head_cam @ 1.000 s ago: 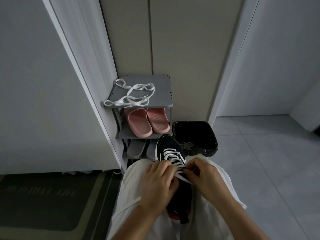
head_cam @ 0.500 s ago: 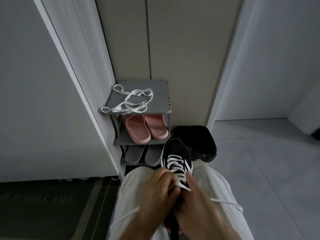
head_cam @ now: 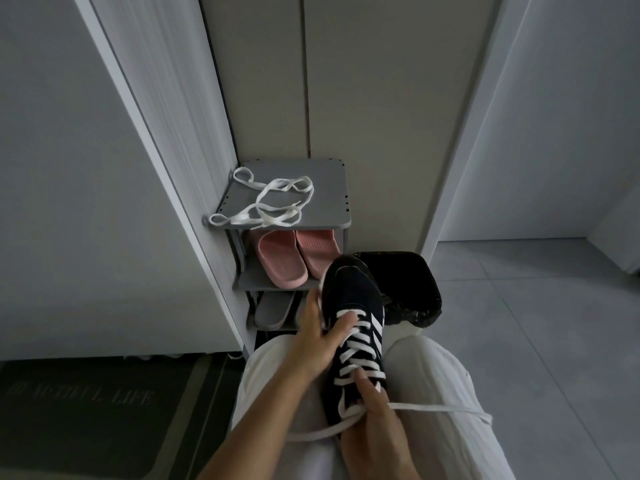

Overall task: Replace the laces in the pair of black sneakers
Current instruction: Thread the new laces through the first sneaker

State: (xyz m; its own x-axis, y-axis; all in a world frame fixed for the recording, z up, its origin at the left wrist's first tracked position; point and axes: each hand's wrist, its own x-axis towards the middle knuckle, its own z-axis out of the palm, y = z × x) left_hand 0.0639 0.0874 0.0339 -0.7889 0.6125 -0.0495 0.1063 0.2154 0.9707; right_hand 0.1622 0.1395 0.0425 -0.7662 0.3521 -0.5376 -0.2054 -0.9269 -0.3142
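A black sneaker with white side stripes lies on my lap, toe pointing away. White lace criss-crosses its eyelets. My left hand grips the forefoot from the left, thumb over the lower lacing. My right hand sits at the shoe's collar, fingers curled at the top eyelets where the lace ends leave. One loose lace end trails right over my thigh, the other runs left under my right hand. A spare white lace lies tangled on the grey shoe rack's top shelf.
The rack holds pink slippers on its middle shelf and grey slippers below. A black-lined bin stands right of the rack. A dark doormat lies at the lower left; grey tiled floor spreads to the right.
My left hand has slid from the lacing forward to grip the shoe's forefoot. My right hand has dropped back to the collar, and the lace ends now stretch out sideways.
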